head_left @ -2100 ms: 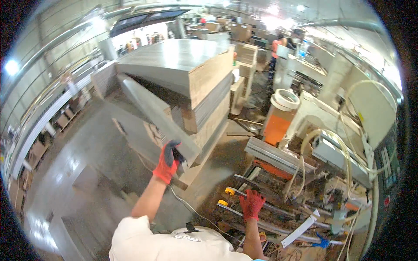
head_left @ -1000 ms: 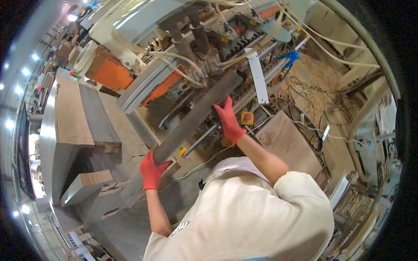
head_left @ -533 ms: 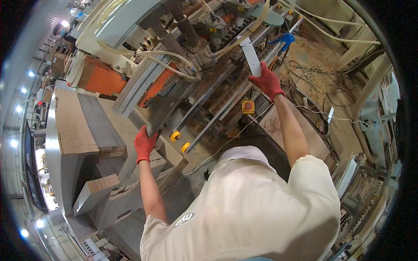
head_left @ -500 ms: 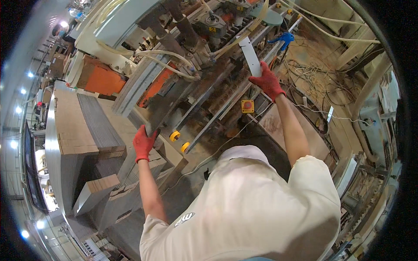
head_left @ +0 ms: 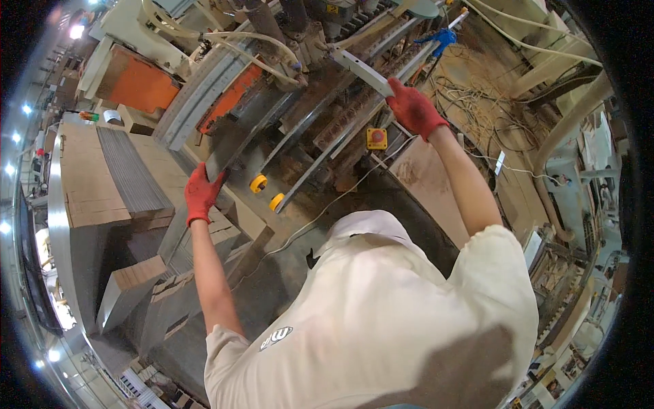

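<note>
Holding the white strip (head_left: 361, 69) in my right hand (head_left: 414, 109), I'd steady the grey board (head_left: 234, 142) (left hand (head_left: 201, 193) pinching its end).

Rails (head_left: 306, 178): slanting away left of the yellow stop-button box (head_left: 377, 138), with yellow rollers (head_left: 257, 183) at their near ends.
Dark panel (head_left: 235, 142): farther left of the box, apparently lying along the rails, though the view is too dim to be sure.
Grey floor (head_left: 262, 293): below-left of the box, a white cable (head_left: 293, 238) running across it.
Dusty surface (head_left: 470, 68): right of the box, strewn with tangled cords (head_left: 466, 112).
</note>
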{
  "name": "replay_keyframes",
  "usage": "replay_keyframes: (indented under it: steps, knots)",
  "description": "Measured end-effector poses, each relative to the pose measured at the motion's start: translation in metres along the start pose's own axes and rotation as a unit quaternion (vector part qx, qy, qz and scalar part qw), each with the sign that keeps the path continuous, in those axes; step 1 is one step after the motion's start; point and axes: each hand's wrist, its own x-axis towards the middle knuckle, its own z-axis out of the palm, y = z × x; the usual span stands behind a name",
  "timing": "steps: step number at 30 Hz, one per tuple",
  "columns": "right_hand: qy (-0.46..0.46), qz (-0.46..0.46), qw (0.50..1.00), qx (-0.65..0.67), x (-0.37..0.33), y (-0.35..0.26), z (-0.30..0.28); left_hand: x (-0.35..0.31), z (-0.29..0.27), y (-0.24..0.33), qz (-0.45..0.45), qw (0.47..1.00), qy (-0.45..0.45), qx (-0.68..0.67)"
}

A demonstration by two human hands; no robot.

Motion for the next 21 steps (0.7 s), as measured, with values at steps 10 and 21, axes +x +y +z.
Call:
replay_keyframes:
  steps: [10, 21]
  knots:
    - [-0.078, 0.0, 0.994, -0.074, 0.02, -0.005, -0.014, -0.004, 0.0, 0.01, -0.004, 0.999, 0.025, 0.024]
    - [-0.066, 0.049, 0.996, -0.044, 0.019, -0.016, -0.016, 0.001, 0.003, 0.008, 0.004, 0.999, 0.007, 0.043]
